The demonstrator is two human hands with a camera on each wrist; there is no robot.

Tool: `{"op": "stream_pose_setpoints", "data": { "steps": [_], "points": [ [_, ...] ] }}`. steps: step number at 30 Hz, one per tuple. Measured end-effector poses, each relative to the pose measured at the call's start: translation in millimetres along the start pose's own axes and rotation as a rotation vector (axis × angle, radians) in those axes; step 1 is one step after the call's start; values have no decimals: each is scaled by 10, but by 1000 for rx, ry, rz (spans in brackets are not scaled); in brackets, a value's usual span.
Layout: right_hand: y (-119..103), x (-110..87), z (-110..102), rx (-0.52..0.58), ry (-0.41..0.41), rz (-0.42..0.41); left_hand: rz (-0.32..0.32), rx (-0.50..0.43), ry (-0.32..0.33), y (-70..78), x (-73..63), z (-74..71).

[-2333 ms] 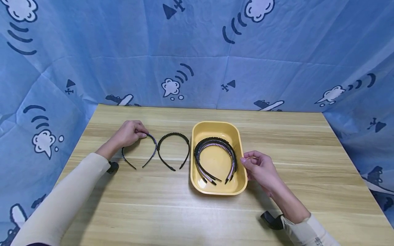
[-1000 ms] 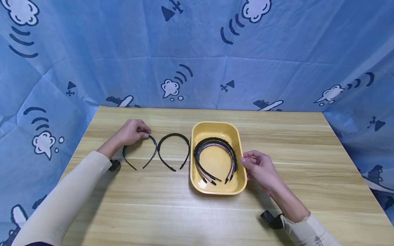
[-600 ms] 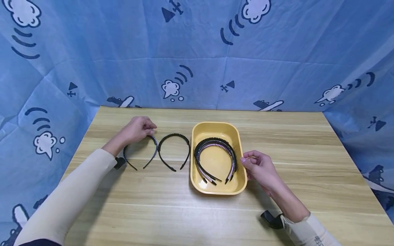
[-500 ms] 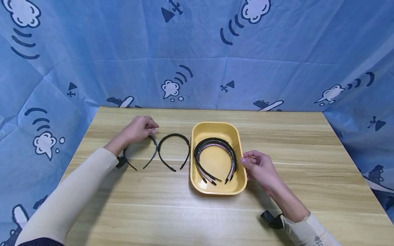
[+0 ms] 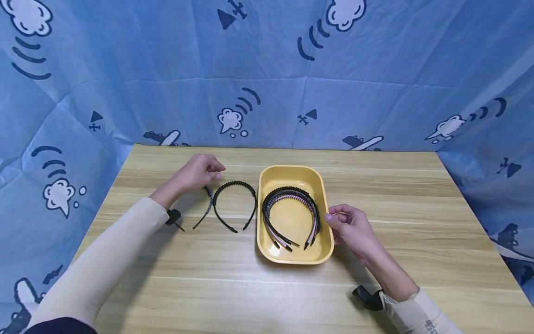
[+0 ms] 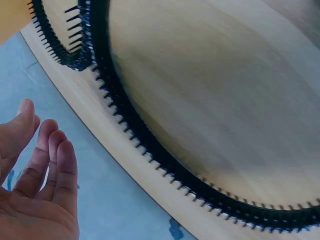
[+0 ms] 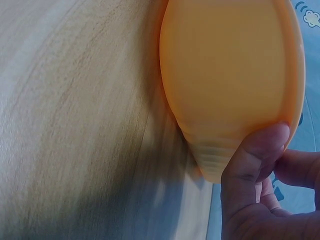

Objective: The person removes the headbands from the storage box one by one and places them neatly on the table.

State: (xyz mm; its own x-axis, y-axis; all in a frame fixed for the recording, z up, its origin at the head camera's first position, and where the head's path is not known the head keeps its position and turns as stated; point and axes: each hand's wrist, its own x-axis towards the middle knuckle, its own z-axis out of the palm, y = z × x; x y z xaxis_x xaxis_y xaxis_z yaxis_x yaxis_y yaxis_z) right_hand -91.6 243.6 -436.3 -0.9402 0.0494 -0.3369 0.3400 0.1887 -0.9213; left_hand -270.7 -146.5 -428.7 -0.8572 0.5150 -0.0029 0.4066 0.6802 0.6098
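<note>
My left hand (image 5: 198, 173) hovers with relaxed fingers and nothing in them, just beyond a dark, blue-glinting headband (image 5: 203, 216) that lies on the table, partly hidden by the forearm. In the left wrist view this headband's toothed band (image 6: 145, 137) curves across, and the thumb stands apart from the fingers. Right of it lies a black beaded-looking headband (image 5: 235, 183). My right hand (image 5: 352, 227) pinches the right rim of a yellow plastic bin (image 5: 290, 222), its thumb (image 7: 267, 137) on the outer wall. Inside the bin, several black, silvery and pinkish headbands (image 5: 292, 189) lie nested.
A light wooden table (image 5: 250, 297) carries everything. Blue patterned cloth (image 5: 267, 55) hangs behind and at both sides. A black wrist camera (image 5: 368, 298) sits on the right wrist, and another (image 5: 173, 216) on the left.
My left hand has let go of the blue-glinting headband and moved right and away toward the table's far edge. Headbands, bin and right hand stay in place.
</note>
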Motion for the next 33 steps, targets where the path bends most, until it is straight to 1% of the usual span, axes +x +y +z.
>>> {"op": "stream_pose_setpoints", "data": {
  "steps": [12,23,33],
  "points": [
    [-1,-2,5,9,-12,1,48,-7,-30,196,113,89],
    [-13,-16,-1,12,-13,-9,69,12,-53,378,215,140],
    [-13,-10,-2,9,-7,-1,118,4,-73,504,286,187]
  ]
}}
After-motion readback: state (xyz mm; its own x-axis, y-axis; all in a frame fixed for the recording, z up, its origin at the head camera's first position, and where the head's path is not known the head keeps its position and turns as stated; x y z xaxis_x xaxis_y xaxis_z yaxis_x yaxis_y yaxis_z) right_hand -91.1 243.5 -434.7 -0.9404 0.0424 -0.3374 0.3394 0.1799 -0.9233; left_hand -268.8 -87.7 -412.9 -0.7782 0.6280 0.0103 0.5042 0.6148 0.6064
